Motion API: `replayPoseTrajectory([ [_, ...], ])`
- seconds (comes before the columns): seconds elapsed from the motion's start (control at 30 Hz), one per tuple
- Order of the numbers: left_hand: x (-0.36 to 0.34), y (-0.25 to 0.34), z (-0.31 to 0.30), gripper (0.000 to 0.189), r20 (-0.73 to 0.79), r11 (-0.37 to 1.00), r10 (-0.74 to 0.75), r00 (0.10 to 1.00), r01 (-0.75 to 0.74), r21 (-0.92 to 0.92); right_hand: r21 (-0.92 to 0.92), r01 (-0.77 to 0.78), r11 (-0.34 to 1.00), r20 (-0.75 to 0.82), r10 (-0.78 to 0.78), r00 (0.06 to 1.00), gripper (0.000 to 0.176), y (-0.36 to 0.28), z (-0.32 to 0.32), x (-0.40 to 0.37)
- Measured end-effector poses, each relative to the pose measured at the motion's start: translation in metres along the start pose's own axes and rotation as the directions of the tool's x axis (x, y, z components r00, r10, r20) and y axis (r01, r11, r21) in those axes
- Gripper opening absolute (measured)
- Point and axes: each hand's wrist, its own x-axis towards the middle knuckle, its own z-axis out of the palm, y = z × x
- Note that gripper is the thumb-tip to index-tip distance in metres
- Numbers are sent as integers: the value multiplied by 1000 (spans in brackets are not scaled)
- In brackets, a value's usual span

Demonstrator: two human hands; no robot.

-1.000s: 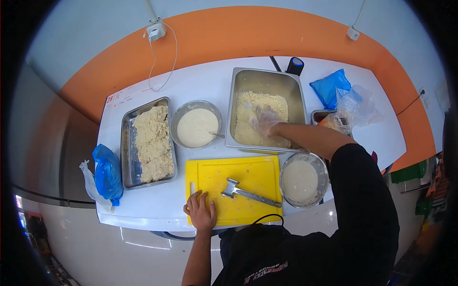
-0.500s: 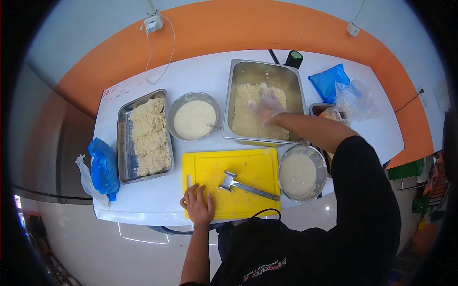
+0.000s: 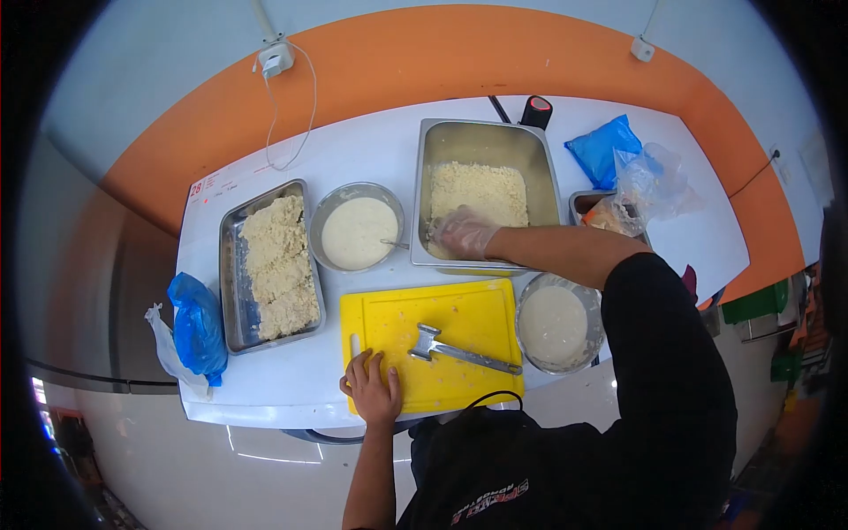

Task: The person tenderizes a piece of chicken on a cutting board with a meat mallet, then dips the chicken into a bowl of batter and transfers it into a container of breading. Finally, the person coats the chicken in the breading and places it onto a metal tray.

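Note:
My left hand [image 3: 372, 389] rests bare on the lower left corner of a yellow cutting board [image 3: 380, 309], its fingers apart and empty. A metal meat mallet [image 3: 464, 353] lies across that board. In a clear plastic glove, my right hand [image 3: 465, 234] reaches into a deep steel pan [image 3: 543, 190], at its near left side. Pale crumbs [image 3: 481, 190] cover the pan's floor, and my right hand touches them there. Its fingers are blurred and partly hidden, so I cannot make out whether they hold anything.
Left of the board stands a steel tray [image 3: 231, 305] of crumb-coated pieces [image 3: 281, 265]. Two bowls hold white batter, the left bowl [image 3: 358, 228] with a spoon and the right bowl [image 3: 556, 322] beside the board. Blue bags [image 3: 199, 327] and a small tray [image 3: 583, 203] are near the table's ends.
My right hand has moved from the middle of the crumbs down to the pan's near left side. My left hand stays on the board. The view has shifted slightly.

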Motion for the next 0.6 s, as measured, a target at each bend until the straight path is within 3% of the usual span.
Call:
replayPoseTrajectory([
  [0.07,-1,0,1,39,-5,1000,-4,1000,4,18,-66,14,998,41,-12,999,30,-3,-2,6],
  [0.17,-2,-2,2,39,-11,1000,5,1000,-4,22,85,20,996,104,-29,994,27,19,-1,14],
  [0.23,-3,-3,3,39,-10,1000,10,1000,-9,24,210,-96,973,305,28,952,35,37,-32,12],
  [0.27,-2,-3,4,39,-19,999,14,1000,-14,32,208,-97,973,309,29,951,35,55,-33,14],
  [0.33,-3,-3,4,39,-17,999,11,1000,-10,32,348,-245,905,496,44,867,42,88,-34,3],
  [0.37,-3,-3,4,39,-14,1000,7,1000,-6,30,345,-245,906,494,47,868,42,93,-34,-7],
  [0.43,-2,-3,4,38,-20,1000,3,1000,-2,28,187,-376,907,473,252,844,39,97,-47,-27],
  [0.47,-3,-3,4,38,-25,1000,8,1000,-7,22,186,-374,909,468,252,847,39,107,-42,-31],
  [0.53,-1,-3,4,38,-35,1000,12,999,-11,21,472,-427,772,589,84,804,34,138,-6,-21],
  [0.57,-1,-2,3,38,-31,1000,8,999,-7,22,476,-422,771,587,80,806,34,131,8,-19],
  [0.6,-2,-1,3,38,-27,1000,3,1000,-2,19,525,-529,667,609,139,781,34,118,24,-24],
])
